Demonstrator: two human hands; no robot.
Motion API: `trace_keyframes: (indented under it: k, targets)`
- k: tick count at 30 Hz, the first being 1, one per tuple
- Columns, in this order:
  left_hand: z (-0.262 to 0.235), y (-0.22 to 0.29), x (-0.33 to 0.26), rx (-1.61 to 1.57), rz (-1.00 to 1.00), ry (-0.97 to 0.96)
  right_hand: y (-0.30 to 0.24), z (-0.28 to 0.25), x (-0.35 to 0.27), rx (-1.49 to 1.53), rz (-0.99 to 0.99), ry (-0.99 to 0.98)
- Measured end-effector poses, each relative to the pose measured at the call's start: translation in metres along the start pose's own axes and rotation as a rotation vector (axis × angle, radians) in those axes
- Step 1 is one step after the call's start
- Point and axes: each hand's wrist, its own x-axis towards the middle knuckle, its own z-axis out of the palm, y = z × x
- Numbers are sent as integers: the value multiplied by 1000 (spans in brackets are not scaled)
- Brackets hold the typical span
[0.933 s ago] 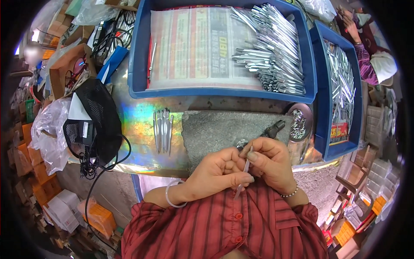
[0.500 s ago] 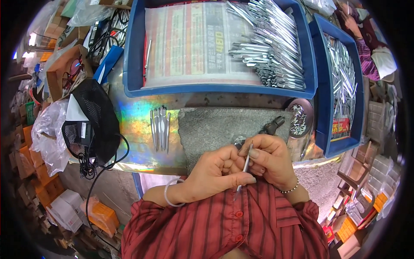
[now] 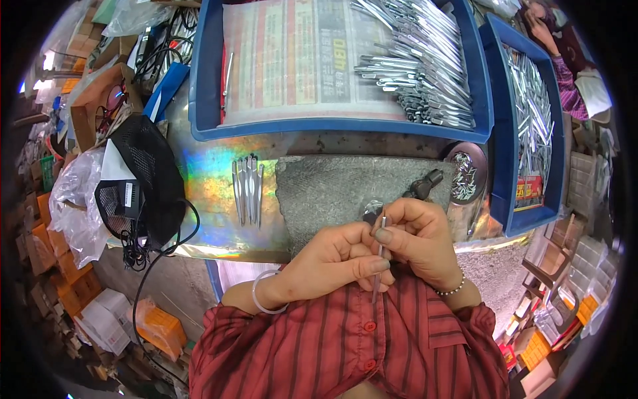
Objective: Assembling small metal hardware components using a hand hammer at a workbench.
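A slim, tapered silver metal piece (image 3: 377, 284), shaped like tweezers, is held nearly upright in front of my shirt. My left hand (image 3: 329, 263) is closed around its middle, with the thumb laid across it. The fingertips of my right hand (image 3: 422, 239) pinch its upper end, and my hands touch there. Just beyond my hands lies a grey stone-like slab (image 3: 332, 193). A small black object (image 3: 372, 211) with a clear part sits on it, partly hidden by my right hand. Several similar metal pieces (image 3: 248, 193) lie side by side left of the slab.
A large blue tray (image 3: 319, 128) lined with printed paper holds a heap of metal pieces (image 3: 432, 73). Another blue tray (image 3: 505, 133) stands to the right. A round dish (image 3: 468, 173) of small pins and a black tool (image 3: 425, 184) are near the slab. A black mesh bag (image 3: 149, 179) sits left.
The metal piece has turned a little closer to upright. My right hand has shifted slightly right and my left thumb has moved up slightly; both hands still hold the piece.
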Motion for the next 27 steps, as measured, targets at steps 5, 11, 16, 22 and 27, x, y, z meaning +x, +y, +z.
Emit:
trace_keyframes:
  k: [5, 11, 16, 22, 27]
  targets:
    - [0, -2, -3, -15, -2, 2, 1, 3, -1, -18, 3, 6]
    - [-1, -4, -7, 2, 16, -11, 4, 6, -2, -51, -20, -1]
    - [-2, -7, -14, 0, 25, -1, 8, 17, -3, -65, -27, 42]
    - [0, -19, -29, -38, 186, 66, 18, 31, -5, -130, -134, 65]
    - [-14, -22, -61, 185, 392, 356, 22, 36, -10, -194, -181, 79]
